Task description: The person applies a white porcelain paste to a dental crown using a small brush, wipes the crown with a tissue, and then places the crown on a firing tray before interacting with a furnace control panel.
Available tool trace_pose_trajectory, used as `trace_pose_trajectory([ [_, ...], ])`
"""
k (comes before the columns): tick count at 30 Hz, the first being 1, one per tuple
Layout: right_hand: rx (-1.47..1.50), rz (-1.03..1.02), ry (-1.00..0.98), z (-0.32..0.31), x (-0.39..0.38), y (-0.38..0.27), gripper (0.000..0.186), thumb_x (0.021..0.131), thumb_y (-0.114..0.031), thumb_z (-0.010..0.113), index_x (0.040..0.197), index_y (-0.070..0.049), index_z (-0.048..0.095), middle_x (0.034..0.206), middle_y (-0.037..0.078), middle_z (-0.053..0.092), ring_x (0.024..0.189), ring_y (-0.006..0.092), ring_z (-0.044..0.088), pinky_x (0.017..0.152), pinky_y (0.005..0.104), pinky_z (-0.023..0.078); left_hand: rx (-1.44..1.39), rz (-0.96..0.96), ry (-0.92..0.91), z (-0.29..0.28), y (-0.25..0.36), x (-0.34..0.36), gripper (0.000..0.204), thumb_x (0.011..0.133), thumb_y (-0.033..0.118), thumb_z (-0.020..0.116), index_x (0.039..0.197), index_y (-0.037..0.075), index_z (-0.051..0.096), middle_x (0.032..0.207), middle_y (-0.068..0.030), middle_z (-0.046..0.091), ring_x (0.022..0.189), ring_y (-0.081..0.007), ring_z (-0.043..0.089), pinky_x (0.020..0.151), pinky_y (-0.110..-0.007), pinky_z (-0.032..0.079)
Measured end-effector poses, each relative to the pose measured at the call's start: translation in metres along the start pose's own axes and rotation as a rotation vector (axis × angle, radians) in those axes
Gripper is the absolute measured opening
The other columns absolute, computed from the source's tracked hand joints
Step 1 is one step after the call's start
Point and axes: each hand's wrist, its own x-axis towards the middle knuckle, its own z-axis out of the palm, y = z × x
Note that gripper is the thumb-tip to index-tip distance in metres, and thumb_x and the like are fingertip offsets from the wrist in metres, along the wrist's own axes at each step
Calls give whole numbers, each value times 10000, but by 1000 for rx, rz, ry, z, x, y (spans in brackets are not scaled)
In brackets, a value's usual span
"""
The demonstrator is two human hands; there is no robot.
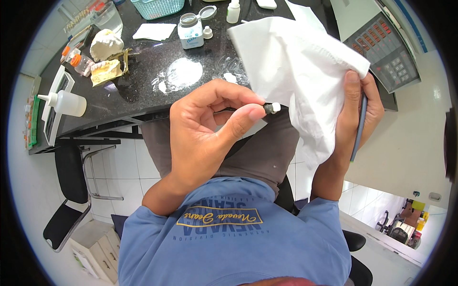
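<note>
My left hand [198, 128] is closed in a pinch, thumb and forefinger holding a small dark piece [269, 109]. On its end sits a white tooth-like cap [276, 107], perhaps a dental crown. My right hand [349, 112] grips a large white tissue or cloth [296, 62] by its edge, and the sheet hangs in folds over the bench edge. A thin dark stick [358, 131], like a brush handle or pencil, is also held in that hand and points down. Beyond my left hand, a white powder patch [183, 74] lies on the black bench.
Dental plaster models [106, 71] on a brass articulator [126, 62] stand at the left, near a squeeze bottle [69, 103]. An open jar [191, 33], a small white bottle [233, 12] and a teal basket [157, 5] are further back. A control panel [384, 47] is at the right.
</note>
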Motion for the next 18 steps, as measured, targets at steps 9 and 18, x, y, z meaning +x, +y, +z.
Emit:
trace_pose_trajectory([
  [9, 10, 74, 235, -14, -7, 2, 272, 908, -208, 647, 997, 48, 651, 772, 7, 626, 662, 45, 505, 601, 164, 379, 108, 77, 31, -3, -2, -6, 166, 830, 54, 706, 934, -36, 613, 898, -111, 620, 851, -164, 629, 785, -339, 579],
  [18, 262, 243, 254, -19, -43, -15, 333, 887, -187, 672, 1123, 42, 622, 857, 51, 662, 743, 58, 568, 658, 183, 440, -646, -210, -73, 37, -18, -14, 167, 902, 127, 645, 1021, 24, 590, 1053, -140, 639, 1166, -231, 553, 972, -394, 461],
])
